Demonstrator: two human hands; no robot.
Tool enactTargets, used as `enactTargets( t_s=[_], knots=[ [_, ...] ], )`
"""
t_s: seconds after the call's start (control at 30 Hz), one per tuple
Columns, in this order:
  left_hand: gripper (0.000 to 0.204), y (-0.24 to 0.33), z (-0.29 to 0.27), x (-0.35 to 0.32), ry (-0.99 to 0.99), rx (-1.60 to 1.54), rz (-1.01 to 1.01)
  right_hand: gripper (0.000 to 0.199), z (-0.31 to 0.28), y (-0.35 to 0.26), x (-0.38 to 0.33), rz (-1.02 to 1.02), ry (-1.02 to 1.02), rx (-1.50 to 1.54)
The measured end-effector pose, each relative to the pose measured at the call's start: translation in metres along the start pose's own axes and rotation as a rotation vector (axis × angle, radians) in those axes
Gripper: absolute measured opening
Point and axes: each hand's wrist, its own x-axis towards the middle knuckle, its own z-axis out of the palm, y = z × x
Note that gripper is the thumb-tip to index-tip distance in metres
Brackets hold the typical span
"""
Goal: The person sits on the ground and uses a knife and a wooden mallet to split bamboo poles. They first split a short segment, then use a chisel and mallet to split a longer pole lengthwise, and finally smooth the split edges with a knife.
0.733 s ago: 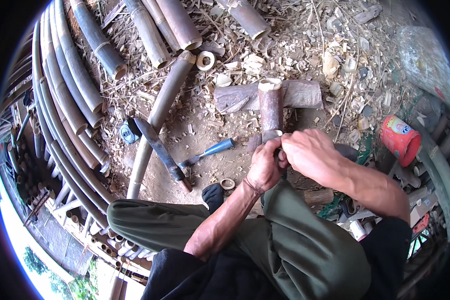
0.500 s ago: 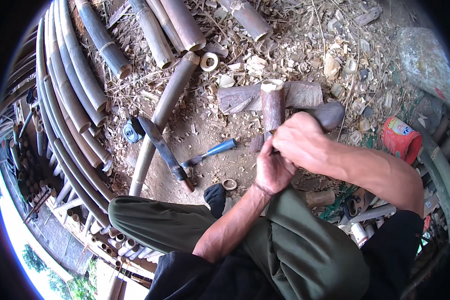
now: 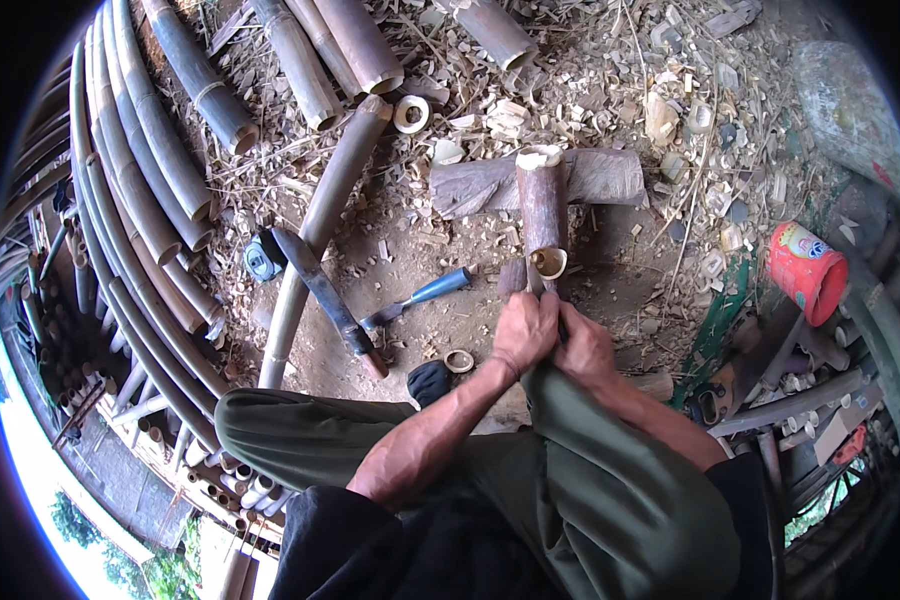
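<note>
A short brown bamboo section (image 3: 542,205) lies lengthwise over a rough log (image 3: 605,178). Its open mouth faces me, with a pale cut rim and a hollow inside. Just below that mouth, my left hand (image 3: 527,328) is closed around a thin, narrow tool (image 3: 535,283) whose tip reaches the rim. My right hand (image 3: 583,345) is closed right beside the left one, above my right knee. What it grips is mostly hidden by the fingers; only a dark edge shows between the hands.
Left on the ground are a blue-handled chisel (image 3: 425,295), a large knife (image 3: 325,300), a tape measure (image 3: 263,257) and a long bamboo pole (image 3: 325,210). A bamboo ring (image 3: 459,361) lies near my foot. A red container (image 3: 810,275) and a handsaw (image 3: 715,400) are at right.
My right hand has drawn back toward my knee, beside the left hand. The dark rounded piece that stuck out beyond it is out of sight. The bamboo's open mouth is now uncovered.
</note>
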Motion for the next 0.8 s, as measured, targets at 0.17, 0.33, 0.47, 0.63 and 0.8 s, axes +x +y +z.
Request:
enactTargets(
  t_s=[0.17, 0.33, 0.47, 0.63, 0.8],
  knots=[
    [0.021, 0.000, -0.024, 0.015, -0.151, -0.074, -0.132, 0.056, 0.014, -0.002, 0.003, -0.035, -0.003, 0.180],
    [0.037, 0.028, -0.014, 0.003, -0.156, -1.148, -0.495, 0.059, -0.070, -0.002, 0.011, -0.191, -0.356, -0.218],
    [0.050, 0.049, 0.019, 0.007, -0.392, -2.274, -0.533, 0.041, -0.116, -0.039, 0.028, -0.291, -0.453, -0.791],
    [0.046, 0.045, 0.018, 0.001, -0.268, -2.116, -0.643, 0.043, -0.116, -0.041, 0.040, -0.251, -0.577, -0.670],
    [0.039, 0.018, -0.008, -0.015, -0.113, -1.206, -0.630, 0.056, -0.050, -0.012, 0.001, -0.113, -0.375, -0.192]
  ],
)
